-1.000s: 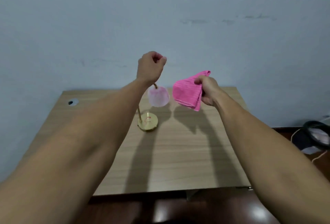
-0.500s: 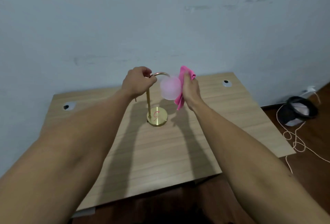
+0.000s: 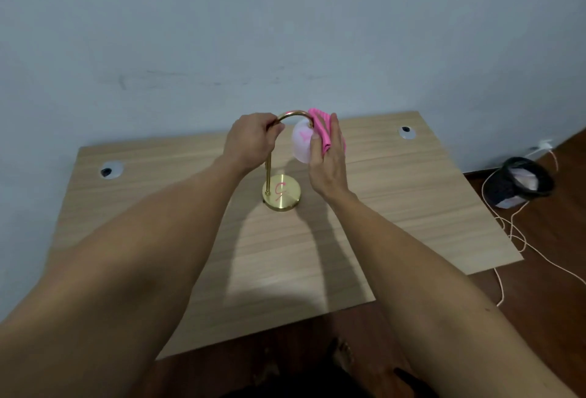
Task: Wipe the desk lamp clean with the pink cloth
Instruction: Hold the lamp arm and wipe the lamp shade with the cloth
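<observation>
A pale blue-grey wall w/ scuffs is seen behind a light wood desk [image 3: 412, 207]; dark wood floor lies to the right, where a black bin [image 3: 524, 181] and a thin cord [image 3: 513, 239] are seen. Two round cable holes are set in the desk, one at left [image 3: 110, 170], one at right [image 3: 406, 132].

The lamp [image 3: 280, 191] stands mid-desk, toward the wall: a round brass base w/ a red scribble on it, a thin brass stem rising at the base's left edge, curved over at the top into an arch, and a frosted pale pink shade [image 3: 301, 143] hung from the arch's right end.

The left hand [image 3: 252, 143] is closed round the stem just where the arch begins. The right hand [image 3: 328, 159] is held flat-ish w/ the cloth [image 3: 320, 128] pinched between thumb and fingers [image 3: 336, 131]; the cloth is pressed vs. the shade's right side and top, w/ the thumb laid on the shade's front. The cloth is bunched in folds, bright pink, mostly hidden behind the hand.

Vs. 0.5 s ago: the cloth is shown higher on the shade, up near the arch's end, and the thumb is now across the shade's front. The left hand's grip on the stem is unchanged. The desk is seen from further left, so more floor and bin are in view.
</observation>
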